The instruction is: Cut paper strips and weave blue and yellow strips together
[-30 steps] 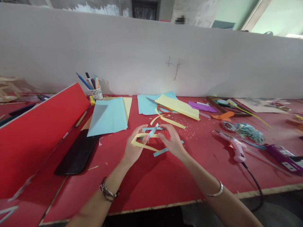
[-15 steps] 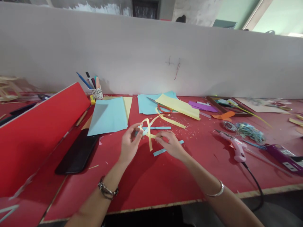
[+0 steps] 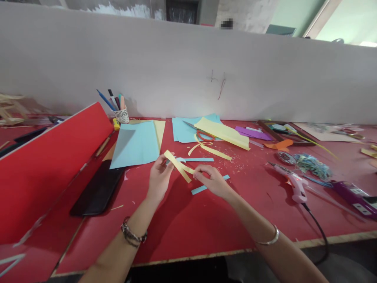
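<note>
I see the open loop of the yellow strip (image 3: 178, 166) now drawn flat, so the fold seems to be tightening. Left hand (image 3: 159, 177) and right hand (image 3: 214, 181) both have a pinched grip on it, above the desk (image 3: 188, 228).

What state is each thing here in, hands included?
Left hand: pinching yellow strip
Right hand: pinching yellow strip
Yellow strip: held between both hands
Scissors: partly under yellow sheet
Phone: flat, dark
Glue gun: lying down; power unclear
Cup: upright, holding pens
Near blue strip: flat
</note>
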Demonstrator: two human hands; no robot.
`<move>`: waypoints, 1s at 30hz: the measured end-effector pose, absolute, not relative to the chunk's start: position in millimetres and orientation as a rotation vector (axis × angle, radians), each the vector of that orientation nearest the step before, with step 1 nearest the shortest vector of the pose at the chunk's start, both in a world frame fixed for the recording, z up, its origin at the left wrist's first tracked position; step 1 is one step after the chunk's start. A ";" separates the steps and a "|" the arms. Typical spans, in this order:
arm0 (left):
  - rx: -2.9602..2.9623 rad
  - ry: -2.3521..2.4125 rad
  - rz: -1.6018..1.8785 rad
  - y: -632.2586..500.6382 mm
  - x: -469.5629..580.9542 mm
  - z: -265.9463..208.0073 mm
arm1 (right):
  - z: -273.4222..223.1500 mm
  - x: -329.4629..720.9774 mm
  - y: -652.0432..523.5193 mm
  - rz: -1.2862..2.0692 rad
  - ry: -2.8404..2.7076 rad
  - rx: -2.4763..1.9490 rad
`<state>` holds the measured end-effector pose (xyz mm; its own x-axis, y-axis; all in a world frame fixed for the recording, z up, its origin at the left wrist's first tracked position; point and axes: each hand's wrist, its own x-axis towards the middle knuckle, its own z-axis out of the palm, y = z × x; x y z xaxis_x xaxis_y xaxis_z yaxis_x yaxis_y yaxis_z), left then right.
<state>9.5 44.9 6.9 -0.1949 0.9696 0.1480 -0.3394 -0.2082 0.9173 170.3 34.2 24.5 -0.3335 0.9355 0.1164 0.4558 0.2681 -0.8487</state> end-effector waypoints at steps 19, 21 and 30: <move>0.790 0.930 1.649 48.9 6.0 3.8 | 17.6 173.7 39.8 0.994 -1.863 -1.166; 0.808 0.951 1.664 50.1 4.5 1.2 | 17.0 174.7 41.2 0.988 -1.850 -1.259; 1.135 1.052 1.607 40.3 6.2 10.4 | 14.0 177.0 44.5 0.887 -1.721 -1.448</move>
<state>6.2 40.3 10.4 -0.1957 0.9560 0.2187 -0.1824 -0.2546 0.9497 177.0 44.5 14.0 -0.1222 0.9887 0.0871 0.5026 0.1374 -0.8536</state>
